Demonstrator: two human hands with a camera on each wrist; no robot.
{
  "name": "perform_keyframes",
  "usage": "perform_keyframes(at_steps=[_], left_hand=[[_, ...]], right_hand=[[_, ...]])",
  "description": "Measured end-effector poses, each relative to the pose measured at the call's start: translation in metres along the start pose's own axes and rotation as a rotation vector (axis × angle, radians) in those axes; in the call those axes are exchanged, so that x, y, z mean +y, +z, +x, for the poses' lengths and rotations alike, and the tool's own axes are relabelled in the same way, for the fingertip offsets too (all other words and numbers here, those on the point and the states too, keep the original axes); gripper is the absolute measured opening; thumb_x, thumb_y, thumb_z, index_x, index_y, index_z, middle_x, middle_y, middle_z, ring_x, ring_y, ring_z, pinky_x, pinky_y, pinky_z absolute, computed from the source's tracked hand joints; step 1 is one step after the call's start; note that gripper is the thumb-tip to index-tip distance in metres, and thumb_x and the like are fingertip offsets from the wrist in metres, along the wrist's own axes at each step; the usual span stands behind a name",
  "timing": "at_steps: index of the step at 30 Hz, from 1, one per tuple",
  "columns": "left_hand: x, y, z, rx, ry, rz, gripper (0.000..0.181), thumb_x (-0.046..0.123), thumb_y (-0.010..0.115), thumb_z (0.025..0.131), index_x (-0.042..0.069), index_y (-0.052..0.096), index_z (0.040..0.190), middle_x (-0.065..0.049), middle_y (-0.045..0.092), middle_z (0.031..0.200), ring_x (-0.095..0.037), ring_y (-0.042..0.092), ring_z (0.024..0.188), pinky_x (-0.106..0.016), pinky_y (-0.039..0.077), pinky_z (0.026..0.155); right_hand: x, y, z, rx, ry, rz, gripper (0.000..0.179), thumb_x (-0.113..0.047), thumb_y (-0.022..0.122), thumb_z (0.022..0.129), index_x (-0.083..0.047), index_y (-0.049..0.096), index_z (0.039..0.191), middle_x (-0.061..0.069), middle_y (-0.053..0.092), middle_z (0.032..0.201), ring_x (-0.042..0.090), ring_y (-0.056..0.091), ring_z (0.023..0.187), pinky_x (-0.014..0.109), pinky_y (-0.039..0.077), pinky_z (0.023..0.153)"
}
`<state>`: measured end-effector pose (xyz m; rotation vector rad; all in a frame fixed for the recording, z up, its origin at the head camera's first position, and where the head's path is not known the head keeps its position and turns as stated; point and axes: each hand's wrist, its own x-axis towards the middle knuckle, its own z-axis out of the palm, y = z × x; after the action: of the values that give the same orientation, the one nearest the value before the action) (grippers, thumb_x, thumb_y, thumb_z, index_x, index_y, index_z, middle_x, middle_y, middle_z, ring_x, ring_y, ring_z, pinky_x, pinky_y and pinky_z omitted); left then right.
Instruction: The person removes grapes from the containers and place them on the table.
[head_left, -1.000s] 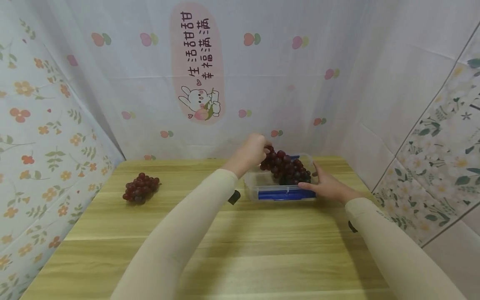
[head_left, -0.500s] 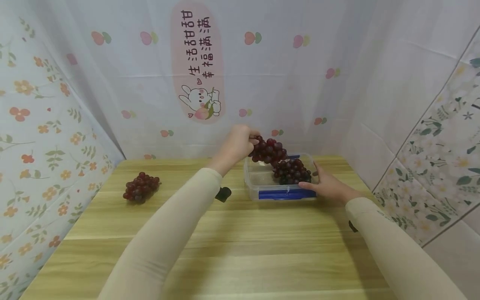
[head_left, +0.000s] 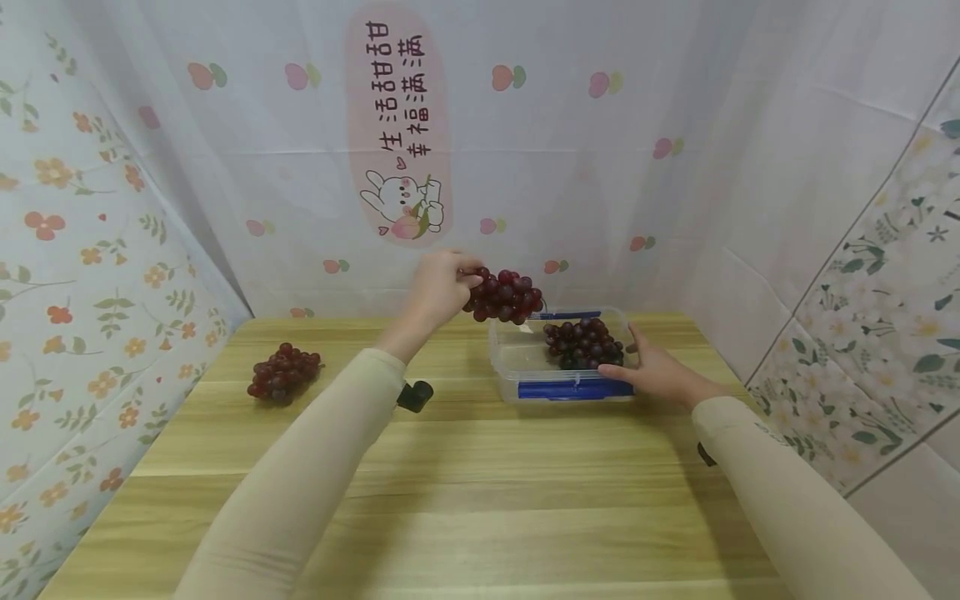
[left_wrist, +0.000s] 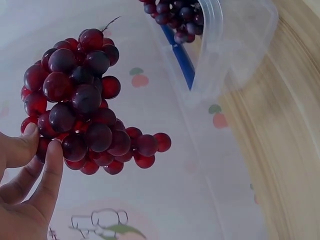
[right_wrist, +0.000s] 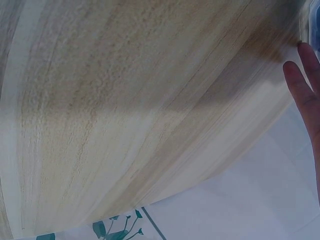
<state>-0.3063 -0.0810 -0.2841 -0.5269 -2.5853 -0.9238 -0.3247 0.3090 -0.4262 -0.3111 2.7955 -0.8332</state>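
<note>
A bunch of red grapes [head_left: 504, 296] hangs in the air above the left end of a clear plastic food container [head_left: 517, 388] with blue clips. My left hand [head_left: 437, 287] pinches it at its left end; in the left wrist view, thumb and fingertips press on a few grapes [left_wrist: 75, 100]. A second, darker bunch of grapes [head_left: 585, 342] lies in the right part of the container. My right hand [head_left: 660, 371] rests against the container's right front corner, thumb on the front rim and straight fingers [right_wrist: 299, 82] along the right side.
Another bunch of red grapes [head_left: 283, 373] lies on the left of the wooden table [head_left: 480, 500]. Printed cloth [head_left: 570, 167] hangs close behind the table and at both sides.
My left hand has lifted its bunch of grapes out of the container and carried it leftward, away from the darker bunch. My right hand stays at the container's corner.
</note>
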Motion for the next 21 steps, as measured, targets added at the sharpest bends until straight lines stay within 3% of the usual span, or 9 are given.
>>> perform_keyframes(at_steps=[12, 21], left_hand=[[-0.038, -0.022, -0.028, 0.025, -0.013, 0.039, 0.026, 0.005, 0.070, 0.102, -0.002, 0.077, 0.125, -0.020, 0.073, 0.115, -0.035, 0.070, 0.104, -0.045, 0.062, 0.089], [-0.068, -0.019, -0.053, 0.029, -0.053, 0.056, 0.027, 0.006, 0.069, 0.103, -0.001, 0.076, 0.128, -0.019, 0.072, 0.119, -0.038, 0.071, 0.110, -0.048, 0.063, 0.090]], right_hand=[[0.002, 0.000, 0.002, 0.013, -0.013, -0.018, 0.126, -0.073, 0.062, 0.095, -0.007, -0.016, 0.169, 0.038, 0.035, 0.163, 0.055, 0.056, 0.137, 0.074, 0.041, 0.114], [0.003, 0.001, 0.001, 0.010, -0.014, -0.016, 0.127, -0.073, 0.063, 0.095, -0.007, -0.017, 0.169, 0.037, 0.035, 0.163, 0.055, 0.057, 0.137, 0.073, 0.044, 0.111]])
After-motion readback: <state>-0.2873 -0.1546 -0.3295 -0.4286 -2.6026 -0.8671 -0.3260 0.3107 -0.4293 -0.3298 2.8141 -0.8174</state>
